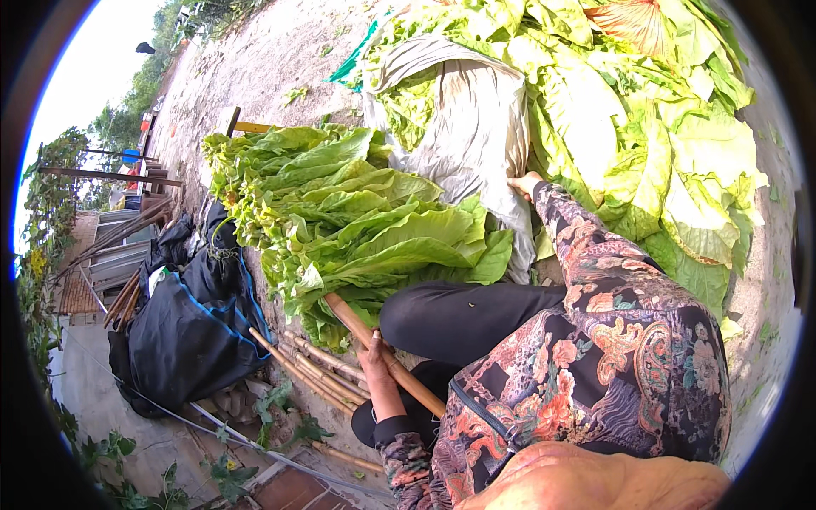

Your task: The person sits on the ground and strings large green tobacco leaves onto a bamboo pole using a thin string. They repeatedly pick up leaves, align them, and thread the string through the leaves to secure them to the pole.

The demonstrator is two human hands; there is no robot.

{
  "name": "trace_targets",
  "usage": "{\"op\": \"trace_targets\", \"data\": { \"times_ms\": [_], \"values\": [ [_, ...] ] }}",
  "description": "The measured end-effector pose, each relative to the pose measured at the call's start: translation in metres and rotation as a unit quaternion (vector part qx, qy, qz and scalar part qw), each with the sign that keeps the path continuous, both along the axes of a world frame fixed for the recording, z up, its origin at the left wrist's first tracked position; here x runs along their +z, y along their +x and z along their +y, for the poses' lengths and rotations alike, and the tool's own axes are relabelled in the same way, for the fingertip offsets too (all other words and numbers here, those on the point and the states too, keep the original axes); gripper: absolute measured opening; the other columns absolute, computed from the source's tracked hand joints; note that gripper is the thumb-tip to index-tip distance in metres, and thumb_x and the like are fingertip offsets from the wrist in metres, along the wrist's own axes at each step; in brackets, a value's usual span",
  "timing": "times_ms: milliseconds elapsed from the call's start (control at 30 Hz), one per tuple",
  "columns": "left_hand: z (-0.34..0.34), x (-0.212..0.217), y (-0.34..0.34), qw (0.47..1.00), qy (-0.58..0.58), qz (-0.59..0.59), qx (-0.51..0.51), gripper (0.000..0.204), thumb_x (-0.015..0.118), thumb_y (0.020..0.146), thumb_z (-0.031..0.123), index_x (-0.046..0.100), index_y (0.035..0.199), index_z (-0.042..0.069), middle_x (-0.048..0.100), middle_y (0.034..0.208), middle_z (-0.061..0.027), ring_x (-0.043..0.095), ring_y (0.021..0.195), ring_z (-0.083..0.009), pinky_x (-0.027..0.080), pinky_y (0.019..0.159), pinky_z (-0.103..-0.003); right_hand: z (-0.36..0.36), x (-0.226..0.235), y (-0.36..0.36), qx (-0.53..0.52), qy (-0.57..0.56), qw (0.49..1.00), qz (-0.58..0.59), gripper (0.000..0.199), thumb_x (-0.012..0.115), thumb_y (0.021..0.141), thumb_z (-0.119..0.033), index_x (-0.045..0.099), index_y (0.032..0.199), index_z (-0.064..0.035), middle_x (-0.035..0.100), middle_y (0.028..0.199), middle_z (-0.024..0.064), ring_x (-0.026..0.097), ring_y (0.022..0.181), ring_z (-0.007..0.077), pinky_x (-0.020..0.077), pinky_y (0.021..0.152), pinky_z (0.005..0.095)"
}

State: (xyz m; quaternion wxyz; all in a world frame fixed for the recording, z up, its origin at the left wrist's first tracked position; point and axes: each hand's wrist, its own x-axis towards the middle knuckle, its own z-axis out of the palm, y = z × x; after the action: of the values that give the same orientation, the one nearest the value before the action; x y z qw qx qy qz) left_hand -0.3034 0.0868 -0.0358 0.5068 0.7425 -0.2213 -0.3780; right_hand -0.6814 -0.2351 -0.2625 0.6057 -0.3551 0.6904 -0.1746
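Observation:
My left hand is wrapped round a smooth brown pole that slants across beside my knee. The pole's upper end runs into a thick row of large green leaves, which look like tobacco leaves, with their stalk ends bunched toward the left. How they are fixed to the pole is hidden. With my arm stretched out, my right hand grips the edge of a wrinkled grey cloth; its fingertips are partly out of sight. The cloth lies between the row and a big heap of loose yellow-green leaves.
Several bamboo poles lie on the ground to the left of my knees. Beyond them sits a black sheet bundle with blue edging. A yellow bar pokes out behind the leaf row. Sheds and climbing plants stand at far left.

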Motion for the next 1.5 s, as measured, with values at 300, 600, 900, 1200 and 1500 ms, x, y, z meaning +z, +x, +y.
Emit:
{"op": "trace_targets", "data": {
  "times_ms": [300, 600, 900, 1200, 1500],
  "values": [
    [-0.015, -0.001, -0.014, 1.0, -0.006, 0.004, -0.018, 0.034, 0.068, 0.083, 0.023, 0.058, 0.103, -0.002, 0.057, 0.072, -0.0024, 0.053, 0.057, -0.0122, 0.044, 0.053, -0.024, -0.008, -0.069, -0.013, -0.303, -0.075, 0.95, -0.018, 0.048, 0.073, 0.076, -0.033, 0.055, 0.108, -0.0041, 0.059, 0.108, 0.0138, 0.056, 0.092, 0.0271, 0.0409, 0.074, 0.036],
    [-0.024, -0.009, -0.011, 0.999, -0.008, 0.004, -0.032, 0.033, 0.067, 0.083, 0.025, 0.058, 0.1, -0.002, 0.058, 0.077, -0.0016, 0.053, 0.064, -0.0117, 0.043, 0.058, -0.025, -0.019, 0.026, 0.035, 0.046, -0.123, 0.985, -0.112, 0.004, 0.059, 0.083, -0.006, 0.059, 0.082, -0.0022, 0.055, 0.067, 0.0034, 0.041, 0.048, 0.0108, 0.0294, 0.041, 0.0285],
    [-0.03, -0.021, 0.02, 0.998, -0.044, -0.01, -0.041, 0.029, 0.066, 0.084, 0.031, 0.057, 0.086, 0.003, 0.054, 0.061, -0.0025, 0.051, 0.051, -0.0136, 0.041, 0.049, -0.026, 0.055, 0.129, -0.03, 0.093, -0.19, 0.971, -0.111, 0.021, 0.055, 0.085, -0.003, 0.061, 0.103, 0.0053, 0.065, 0.093, 0.0087, 0.061, 0.082, 0.0155, 0.048, 0.075, 0.0286],
    [-0.06, -0.029, 0.031, 0.999, -0.023, 0.02, -0.039, 0.037, 0.072, 0.078, 0.033, 0.056, 0.088, 0.001, 0.056, 0.06, -0.0059, 0.052, 0.048, -0.0155, 0.042, 0.045, -0.029, 0.058, 0.129, 0.007, 0.003, -0.266, 0.95, -0.164, 0.01, 0.058, 0.084, -0.006, 0.06, 0.092, 0.0008, 0.058, 0.08, 0.0016, 0.048, 0.067, 0.0103, 0.0379, 0.06, 0.0251],
    [-0.054, -0.026, 0.07, 0.994, -0.056, 0.034, -0.087, 0.036, 0.069, 0.081, 0.032, 0.057, 0.094, 0.001, 0.057, 0.061, -0.0048, 0.05, 0.047, -0.0113, 0.04, 0.044, -0.024, -0.047, 0.201, -0.058, 0.075, -0.49, 0.857, -0.143, 0.011, 0.063, 0.086, -0.014, 0.058, 0.079, -0.0084, 0.043, 0.061, -0.0077, 0.038, 0.049, 0.0031, 0.0309, 0.046, 0.023]
  ]
}}
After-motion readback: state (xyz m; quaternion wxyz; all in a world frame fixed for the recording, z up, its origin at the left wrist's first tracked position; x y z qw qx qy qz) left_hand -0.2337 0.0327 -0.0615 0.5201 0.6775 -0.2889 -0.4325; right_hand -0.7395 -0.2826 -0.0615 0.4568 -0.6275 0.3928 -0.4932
